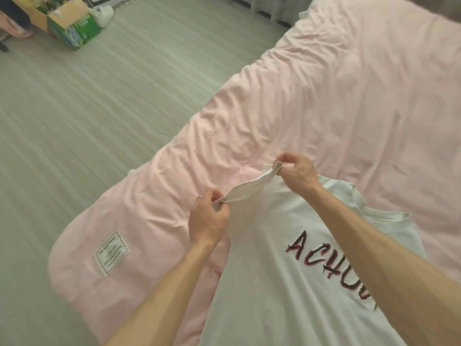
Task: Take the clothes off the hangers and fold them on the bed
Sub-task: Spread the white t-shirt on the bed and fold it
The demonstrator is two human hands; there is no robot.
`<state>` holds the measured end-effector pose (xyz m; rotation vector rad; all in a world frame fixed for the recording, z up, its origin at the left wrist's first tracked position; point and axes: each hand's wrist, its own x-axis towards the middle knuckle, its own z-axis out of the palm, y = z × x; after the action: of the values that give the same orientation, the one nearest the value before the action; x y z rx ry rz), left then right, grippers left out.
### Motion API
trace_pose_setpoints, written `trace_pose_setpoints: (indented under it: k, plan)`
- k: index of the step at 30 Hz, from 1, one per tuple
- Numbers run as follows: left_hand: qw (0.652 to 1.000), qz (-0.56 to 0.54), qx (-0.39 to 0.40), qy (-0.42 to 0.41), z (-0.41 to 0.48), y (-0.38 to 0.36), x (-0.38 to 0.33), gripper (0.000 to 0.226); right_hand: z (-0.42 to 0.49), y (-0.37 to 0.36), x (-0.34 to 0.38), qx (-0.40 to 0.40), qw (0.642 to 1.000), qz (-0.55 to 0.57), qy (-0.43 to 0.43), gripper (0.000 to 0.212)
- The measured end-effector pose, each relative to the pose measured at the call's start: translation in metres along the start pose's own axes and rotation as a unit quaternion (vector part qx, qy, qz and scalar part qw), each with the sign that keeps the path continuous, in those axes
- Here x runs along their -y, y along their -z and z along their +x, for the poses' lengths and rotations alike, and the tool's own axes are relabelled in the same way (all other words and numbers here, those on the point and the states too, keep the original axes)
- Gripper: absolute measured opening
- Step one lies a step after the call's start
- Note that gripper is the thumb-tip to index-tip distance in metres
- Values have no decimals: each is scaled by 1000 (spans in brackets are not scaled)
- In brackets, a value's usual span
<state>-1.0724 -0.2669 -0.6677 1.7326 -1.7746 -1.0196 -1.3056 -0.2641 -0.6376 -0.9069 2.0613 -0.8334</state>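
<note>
While left hand (208, 221), right hand (298, 172) pinch — T-shirt (262, 290)

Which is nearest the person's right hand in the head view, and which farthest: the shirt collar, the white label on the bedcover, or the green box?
1. Shirt collar, just right of the right hand gripping the sleeve.
2. White label, on the bedcover's near left corner.
3. Green box, on the floor, far upper left.

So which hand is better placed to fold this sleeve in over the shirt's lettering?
Probably the right hand: it pinches the far corner of the sleeve, and its forearm crosses the shirt beside the lettering. The left hand pinches the near corner, out at the shirt's edge.
</note>
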Motion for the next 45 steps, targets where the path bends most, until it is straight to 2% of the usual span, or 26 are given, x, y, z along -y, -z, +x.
trace_pose_setpoints:
  k: [2,4,6,8,9,10,11,13,14,15,16,19,21,22,24,26,31,33,36,41,43,45]
  plan:
    - [995,28,17,-96,-26,-9,-11,12,-22,21,-19,-36,999,-4,8,15]
    - [977,74,54,-193,-53,-22,-17,15,-44,40,-42,-75,996,-47,20,21]
    - [942,128,129,-281,-80,-38,-20,21,-61,56,-70,-74,989,-131,8,24]
    - [883,214,247,-336,-100,-51,-23,30,-75,69,-96,-20,973,-227,-36,25]
    - [864,237,296,-332,-105,-55,-23,36,-81,72,-106,1,964,-260,-55,29]
    - [865,227,321,-313,-107,-56,-24,41,-86,73,-111,2,960,-271,-67,35]
    - [888,185,303,-293,-107,-57,-24,42,-89,73,-113,-15,961,-267,-68,38]
    - [946,115,180,-244,-97,-61,-22,39,-88,68,-111,-57,964,-257,-36,34]
    - [964,116,116,-208,-86,-64,-20,39,-85,63,-107,-63,966,-251,-24,33]
    - [975,132,81,-158,-74,-64,-18,40,-79,57,-102,-59,969,-240,-19,34]
    - [982,144,86,-93,-64,-63,-16,41,-72,51,-95,-44,973,-225,-26,38]
    - [961,106,240,85,-39,-58,-3,37,-47,33,-83,33,964,-248,-93,52]
    - [941,36,306,143,-35,-51,6,33,-40,27,-84,78,943,-304,-115,42]
    - [933,12,323,161,-36,-48,10,33,-39,25,-88,80,946,-291,-116,38]
    - [926,6,339,166,-38,-45,16,35,-46,25,-98,52,970,-213,-106,36]
    - [926,48,347,139,-37,-44,19,41,-56,30,-108,17,982,-148,-119,35]
    - [909,119,384,110,-36,-49,15,41,-70,43,-123,83,958,-201,-187,18]
    - [896,136,408,110,-34,-50,11,42,-63,42,-116,58,966,-190,-165,27]
    - [884,62,430,172,-26,-51,9,56,-44,38,-95,17,980,-145,-131,44]
    - [887,148,429,90,-24,-46,14,26,-6,18,-78,49,982,-157,-91,30]
    - [894,170,408,75,-27,-44,18,25,7,10,-81,38,983,-157,-84,16]
    - [892,182,408,70,-28,-43,21,31,16,4,-83,33,988,-113,-101,13]
